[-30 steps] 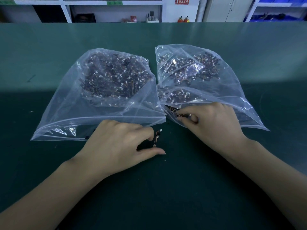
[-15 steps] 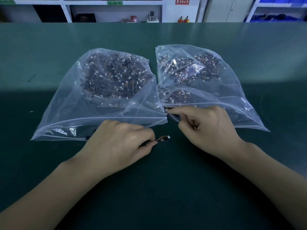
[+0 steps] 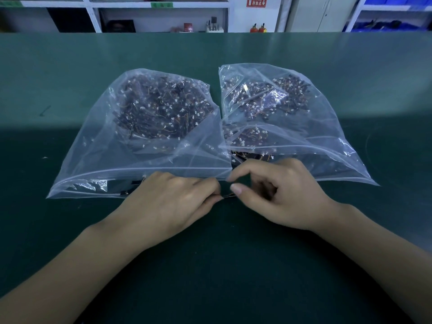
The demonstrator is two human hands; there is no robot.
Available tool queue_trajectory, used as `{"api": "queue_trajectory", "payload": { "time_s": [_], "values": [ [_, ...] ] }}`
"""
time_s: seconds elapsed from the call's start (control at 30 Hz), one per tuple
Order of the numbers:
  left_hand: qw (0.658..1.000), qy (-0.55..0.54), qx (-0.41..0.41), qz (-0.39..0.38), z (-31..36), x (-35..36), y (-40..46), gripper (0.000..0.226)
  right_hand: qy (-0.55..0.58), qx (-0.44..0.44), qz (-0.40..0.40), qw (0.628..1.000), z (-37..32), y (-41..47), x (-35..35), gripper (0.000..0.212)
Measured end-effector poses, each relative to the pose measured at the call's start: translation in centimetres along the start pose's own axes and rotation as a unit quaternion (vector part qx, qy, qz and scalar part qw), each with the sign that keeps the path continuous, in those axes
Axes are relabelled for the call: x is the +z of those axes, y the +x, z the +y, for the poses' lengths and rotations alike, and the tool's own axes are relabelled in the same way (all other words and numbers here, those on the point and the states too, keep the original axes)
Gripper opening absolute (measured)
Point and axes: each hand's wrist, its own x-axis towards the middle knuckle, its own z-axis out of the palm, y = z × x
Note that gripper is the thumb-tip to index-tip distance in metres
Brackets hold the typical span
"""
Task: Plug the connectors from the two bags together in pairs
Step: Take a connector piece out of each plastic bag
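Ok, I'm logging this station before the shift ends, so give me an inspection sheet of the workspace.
Surface: dark green bench mat, some specks.
Job's things: left bag and right bag, clear, full of small wired connectors; one connector between the hands.
Clutter: nothing seen.
Grippers: left hand pinches the connector; right hand meets it, its hold hidden.
Cables: thin connector leads only.
Surroundings: white shelving, blue bins.

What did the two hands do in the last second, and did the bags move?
The right hand left the right bag and came to meet the left hand, which picked a small wired connector off the mat. Both bags stayed put.
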Motion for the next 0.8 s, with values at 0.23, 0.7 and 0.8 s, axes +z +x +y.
{"api": "queue_trajectory", "payload": {
  "time_s": [0.23,0.7,0.8],
  "values": [
    [1.0,-0.024,0.003,-0.013,0.3,-0.3,0.1,0.033,-0.028,-0.035,-0.042,0.998,0.4,0.0,0.1,0.03],
    [0.992,-0.024,-0.007,0.128,0.5,-0.5,-0.3,0.025,0.033,-0.071,0.086,0.993,1.1,-0.2,0.3,0.01],
    [0.986,-0.025,-0.012,0.166,0.5,-0.4,-0.4,0.018,0.037,-0.083,0.099,0.991,1.0,-0.1,0.4,0.014]
  ]
}}
